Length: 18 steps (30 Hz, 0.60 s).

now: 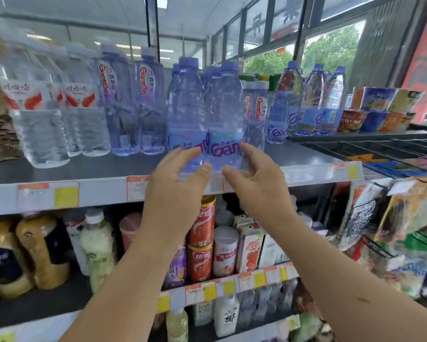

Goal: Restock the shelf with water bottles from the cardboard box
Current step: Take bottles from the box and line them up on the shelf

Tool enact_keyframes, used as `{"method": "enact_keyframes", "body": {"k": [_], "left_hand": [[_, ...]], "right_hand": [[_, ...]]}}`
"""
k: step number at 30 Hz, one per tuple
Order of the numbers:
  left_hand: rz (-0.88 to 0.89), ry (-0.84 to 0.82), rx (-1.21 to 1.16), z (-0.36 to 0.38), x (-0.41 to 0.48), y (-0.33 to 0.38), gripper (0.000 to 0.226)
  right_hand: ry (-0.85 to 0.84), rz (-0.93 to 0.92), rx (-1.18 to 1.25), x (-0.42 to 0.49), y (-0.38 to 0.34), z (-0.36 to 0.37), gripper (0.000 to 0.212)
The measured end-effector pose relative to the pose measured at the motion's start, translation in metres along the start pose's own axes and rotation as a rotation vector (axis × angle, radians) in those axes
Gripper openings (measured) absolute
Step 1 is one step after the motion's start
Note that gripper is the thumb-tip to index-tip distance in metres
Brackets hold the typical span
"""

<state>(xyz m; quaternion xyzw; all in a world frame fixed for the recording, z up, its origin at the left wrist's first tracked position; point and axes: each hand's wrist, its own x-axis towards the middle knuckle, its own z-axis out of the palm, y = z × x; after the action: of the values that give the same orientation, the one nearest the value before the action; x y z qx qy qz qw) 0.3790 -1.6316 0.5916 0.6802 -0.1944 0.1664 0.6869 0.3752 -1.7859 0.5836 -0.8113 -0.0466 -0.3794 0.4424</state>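
Two bare forearms rise from the bottom edge toward the top shelf (pixel 84 169), a dark grey board whose pale front rail carries orange-and-yellow price tags (pixel 48 197). At its front edge two purple-capped water bottles stand side by side, the left bottle (pixel 185 107) and the right bottle (pixel 226 107), both upright. The left hand (pixel 180 178) and right hand (pixel 257 183) are spread wide, fingers loosely curved at the bottles' bases and closed round neither. Whether the fingertips touch the plastic cannot be told. More water bottles (pixel 123 102) line the shelf on both sides, and corrugated cardboard (pixel 0 139) is stacked at its left end. Cans and cartons (pixel 202 243) fill the lower shelf (pixel 47 304). Tall windows (pixel 331 53) on the right show green trees, and panel lights glow in the white ceiling (pixel 84 8).
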Motion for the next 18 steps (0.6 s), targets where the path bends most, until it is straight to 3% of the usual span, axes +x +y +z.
{"method": "enact_keyframes", "body": {"k": [4,6,11,18], "left_hand": [[-0.080,-0.059,-0.016,0.006,-0.038,-0.029,0.033],[-0.135,-0.097,0.003,0.009,-0.061,-0.052,0.038],[-0.346,-0.153,0.087,0.019,-0.148,-0.133,0.025],[-0.705,-0.191,0.194,0.044,-0.302,-0.265,0.029]], "right_hand": [[-0.044,-0.034,0.035,-0.061,0.011,-0.005,0.031],[-0.104,0.006,0.028,-0.094,0.024,-0.009,0.039],[-0.282,0.329,0.047,-0.196,0.101,-0.014,0.025],[-0.456,0.617,-0.045,-0.374,0.223,-0.012,0.024]]}}
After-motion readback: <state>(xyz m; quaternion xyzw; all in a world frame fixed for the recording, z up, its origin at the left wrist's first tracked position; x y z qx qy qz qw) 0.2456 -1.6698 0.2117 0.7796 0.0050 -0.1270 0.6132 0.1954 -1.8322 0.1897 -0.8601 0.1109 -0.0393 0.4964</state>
